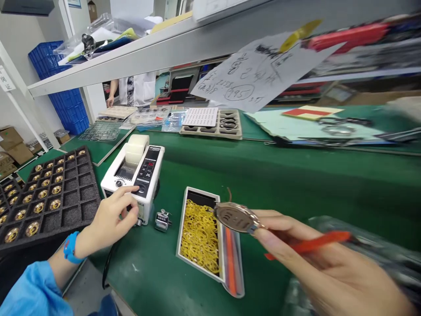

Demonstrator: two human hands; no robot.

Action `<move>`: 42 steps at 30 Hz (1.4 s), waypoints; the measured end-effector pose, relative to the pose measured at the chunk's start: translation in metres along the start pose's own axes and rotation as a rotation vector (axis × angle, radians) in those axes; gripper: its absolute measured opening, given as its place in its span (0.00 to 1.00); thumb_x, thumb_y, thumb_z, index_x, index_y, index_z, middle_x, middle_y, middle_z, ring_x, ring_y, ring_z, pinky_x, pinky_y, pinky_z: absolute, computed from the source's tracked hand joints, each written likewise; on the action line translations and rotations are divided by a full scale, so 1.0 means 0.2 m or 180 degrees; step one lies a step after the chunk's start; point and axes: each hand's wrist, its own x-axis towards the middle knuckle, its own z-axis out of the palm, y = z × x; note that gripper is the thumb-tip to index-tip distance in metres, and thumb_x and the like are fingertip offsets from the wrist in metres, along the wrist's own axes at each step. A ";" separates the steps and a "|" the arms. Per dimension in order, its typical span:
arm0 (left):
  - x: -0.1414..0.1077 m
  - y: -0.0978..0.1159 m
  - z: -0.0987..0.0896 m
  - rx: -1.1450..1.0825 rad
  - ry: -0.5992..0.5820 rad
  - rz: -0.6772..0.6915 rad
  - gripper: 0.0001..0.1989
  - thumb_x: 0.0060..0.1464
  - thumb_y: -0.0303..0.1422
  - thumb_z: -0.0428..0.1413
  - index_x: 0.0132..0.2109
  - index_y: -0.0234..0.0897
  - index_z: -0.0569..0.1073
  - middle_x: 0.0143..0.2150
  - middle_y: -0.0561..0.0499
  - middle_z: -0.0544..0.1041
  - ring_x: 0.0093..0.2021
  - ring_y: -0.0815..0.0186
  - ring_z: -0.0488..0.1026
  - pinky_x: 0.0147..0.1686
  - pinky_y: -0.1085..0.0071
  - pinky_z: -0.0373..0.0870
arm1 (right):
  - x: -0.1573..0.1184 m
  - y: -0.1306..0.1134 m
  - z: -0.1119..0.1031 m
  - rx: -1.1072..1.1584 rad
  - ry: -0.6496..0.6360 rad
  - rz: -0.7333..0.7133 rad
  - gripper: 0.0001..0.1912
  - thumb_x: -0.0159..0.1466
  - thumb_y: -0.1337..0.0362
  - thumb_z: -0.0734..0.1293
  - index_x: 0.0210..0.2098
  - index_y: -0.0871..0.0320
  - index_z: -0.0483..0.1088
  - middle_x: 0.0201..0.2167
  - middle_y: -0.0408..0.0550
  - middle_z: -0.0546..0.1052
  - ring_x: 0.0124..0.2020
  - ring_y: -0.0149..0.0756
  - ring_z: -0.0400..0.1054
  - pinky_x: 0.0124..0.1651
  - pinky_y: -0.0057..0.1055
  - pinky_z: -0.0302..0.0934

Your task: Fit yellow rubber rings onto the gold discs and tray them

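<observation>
My left hand [116, 215], with a blue band on the wrist, reaches over a white tape dispenser [154, 162]. Its outstretched index finger touches the round button on the front panel; the other fingers curl loosely and hold nothing. A roll of clear tape [134, 151] sits in the machine. In my right hand [315, 254] a round metal watch case [237, 217] is pinched between thumb and fingers, engraved back showing. A slim orange tool [312, 244] lies across the same hand, partly hidden. Below the watch case stands a white box [180, 232] of small yellow rings [200, 235].
A small metal tally counter [162, 220] stands beside the dispenser. Left lies a black foam tray [74, 210] with gold-coloured round parts. Behind are a beige compartment tray [230, 131] and scissors [338, 125]. A handwritten paper [253, 74] hangs from the shelf. Another person stands far back.
</observation>
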 end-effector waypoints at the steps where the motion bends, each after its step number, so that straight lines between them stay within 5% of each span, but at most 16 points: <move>1: 0.03 0.02 -0.01 0.0159 -0.0114 0.0014 0.08 0.56 0.25 0.49 0.29 0.38 0.67 0.41 0.45 0.75 0.37 0.63 0.70 0.28 0.71 0.58 | 0.00 -0.02 0.01 0.0080 -0.0056 0.0059 0.22 0.52 0.38 0.69 0.26 0.50 0.72 0.38 0.53 0.77 0.44 0.51 0.72 0.42 0.37 0.71; 4: 0.10 0.09 -0.02 0.0099 -0.0262 0.0014 0.08 0.55 0.25 0.49 0.28 0.38 0.64 0.37 0.49 0.75 0.30 0.67 0.67 0.28 0.71 0.56 | 0.00 -0.06 0.01 0.0230 -0.0243 0.0248 0.24 0.51 0.37 0.69 0.27 0.52 0.71 0.39 0.53 0.77 0.44 0.49 0.72 0.45 0.38 0.70; 7: 0.16 0.18 0.00 -0.0764 -0.0546 0.0129 0.09 0.58 0.29 0.50 0.29 0.37 0.65 0.34 0.51 0.71 0.28 0.69 0.63 0.28 0.71 0.57 | -0.01 -0.08 0.01 0.0321 -0.0488 0.0384 0.24 0.54 0.38 0.68 0.29 0.54 0.71 0.35 0.51 0.78 0.39 0.45 0.72 0.42 0.38 0.69; 13: 0.28 0.28 0.18 -0.1739 -0.1339 0.0116 0.13 0.56 0.36 0.57 0.26 0.36 0.67 0.29 0.55 0.61 0.26 0.72 0.57 0.26 0.73 0.55 | -0.02 -0.11 0.02 0.0830 -0.0685 0.0495 0.22 0.56 0.42 0.69 0.28 0.55 0.68 0.25 0.45 0.73 0.29 0.37 0.68 0.34 0.34 0.67; 17: 0.32 0.25 0.27 -0.1685 -0.1368 0.0150 0.13 0.55 0.37 0.57 0.27 0.35 0.68 0.28 0.56 0.60 0.27 0.72 0.56 0.26 0.73 0.53 | -0.03 -0.12 0.02 0.1093 -0.0905 0.0711 0.22 0.57 0.41 0.69 0.30 0.55 0.68 0.25 0.44 0.72 0.21 0.31 0.65 0.24 0.29 0.63; 22: 0.33 0.22 0.28 -0.1862 -0.1422 0.0069 0.14 0.55 0.38 0.57 0.26 0.35 0.67 0.28 0.56 0.61 0.26 0.72 0.57 0.26 0.73 0.54 | -0.05 -0.12 0.02 0.1305 -0.1113 0.0926 0.22 0.58 0.42 0.68 0.31 0.54 0.65 0.25 0.42 0.71 0.16 0.27 0.60 0.18 0.26 0.57; 30: 0.33 0.22 0.29 -0.2059 -0.1505 -0.0084 0.13 0.56 0.37 0.57 0.28 0.35 0.66 0.25 0.57 0.62 0.25 0.72 0.56 0.24 0.74 0.53 | -0.04 -0.13 0.02 0.1307 -0.0839 0.0655 0.19 0.58 0.46 0.71 0.27 0.56 0.68 0.28 0.42 0.71 0.32 0.32 0.66 0.39 0.28 0.62; 38: 0.33 0.22 0.30 -0.1846 -0.1350 0.0036 0.12 0.56 0.35 0.56 0.27 0.36 0.66 0.26 0.57 0.62 0.25 0.72 0.57 0.25 0.74 0.54 | -0.03 -0.10 0.01 0.1325 -0.0881 0.0689 0.19 0.58 0.46 0.70 0.29 0.56 0.69 0.28 0.43 0.71 0.31 0.33 0.66 0.39 0.30 0.62; 42: 0.30 0.24 0.32 -0.1106 -0.0880 0.0354 0.12 0.55 0.31 0.56 0.26 0.36 0.64 0.27 0.57 0.62 0.26 0.72 0.58 0.25 0.74 0.55 | -0.03 -0.10 0.02 0.1134 -0.0815 0.0607 0.21 0.57 0.43 0.69 0.29 0.55 0.69 0.26 0.43 0.71 0.28 0.34 0.66 0.36 0.31 0.63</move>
